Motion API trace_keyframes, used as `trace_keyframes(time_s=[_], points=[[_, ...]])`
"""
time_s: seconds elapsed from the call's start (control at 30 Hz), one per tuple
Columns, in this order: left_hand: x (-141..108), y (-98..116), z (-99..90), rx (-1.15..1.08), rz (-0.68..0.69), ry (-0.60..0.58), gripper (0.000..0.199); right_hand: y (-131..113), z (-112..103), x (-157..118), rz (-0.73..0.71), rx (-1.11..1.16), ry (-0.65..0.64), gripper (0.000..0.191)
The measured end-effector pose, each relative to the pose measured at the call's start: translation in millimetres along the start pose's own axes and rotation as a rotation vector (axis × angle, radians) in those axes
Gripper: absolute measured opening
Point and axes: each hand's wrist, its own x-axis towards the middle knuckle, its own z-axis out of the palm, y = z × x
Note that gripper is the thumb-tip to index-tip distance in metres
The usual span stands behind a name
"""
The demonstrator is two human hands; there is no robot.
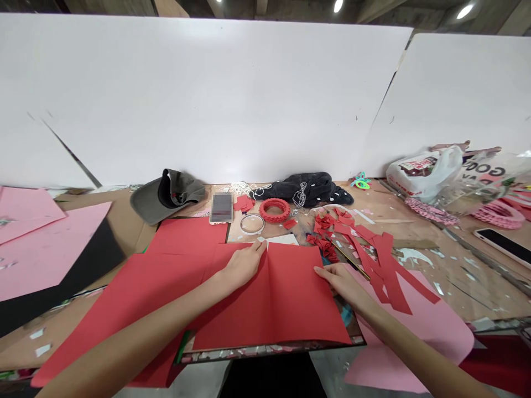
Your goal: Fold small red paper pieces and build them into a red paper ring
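Note:
A sheet of red paper (301, 298) lies opened out in front of me, with a crease running down its middle. My left hand (244, 264) rests on its upper part beside the crease, fingers closed together at the top edge. My right hand (338, 276) grips the sheet's right edge, its thumb on top and the other fingers partly hidden. Larger red sheets (157, 287) lie to the left, partly under my left forearm. Cut red strips (388, 265) and a pencil (350, 260) lie beyond my right hand, with pink paper (431, 331) under my right forearm.
Behind the sheet are a phone (221, 208), a roll of tape (252, 224), a red woven ring (274, 210) and dark cloth (307, 188). A grey cap (168, 196) sits left. Plastic bags (427, 171) and another phone (504, 246) lie right. A white partition (207, 99) stands behind.

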Motion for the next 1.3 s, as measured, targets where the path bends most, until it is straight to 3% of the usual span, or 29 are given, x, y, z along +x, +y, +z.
trace_keyframes(time_s=[0.1, 0.23, 0.43, 0.8, 1.1, 1.3], points=[[-9, 4, -1.9, 0.007, 0.015, 0.108, 0.049, -5, -2, -3, -0.002, 0.024, -0.07, 0.046], [-21, 6, 6.4, -0.028, 0.136, 0.217, 0.047, -3, -3, -4, -0.056, 0.015, -0.081, 0.046], [-24, -2, 23.2, -0.18, 0.176, 0.176, 0.051, -5, -1, -9, -0.006, -0.025, -0.077, 0.049], [-26, -1, 22.6, -0.21, 0.162, 0.201, 0.051, 5, 5, -12, 0.038, 0.006, -0.038, 0.05], [-11, -2, 18.8, -0.194, 0.095, 0.171, 0.053, 4, -1, -16, -0.052, 0.136, -0.134, 0.047], [-14, 7, 13.3, -0.186, 0.1, 0.179, 0.054, -2, -3, -14, -0.114, 0.115, -0.071, 0.047]])
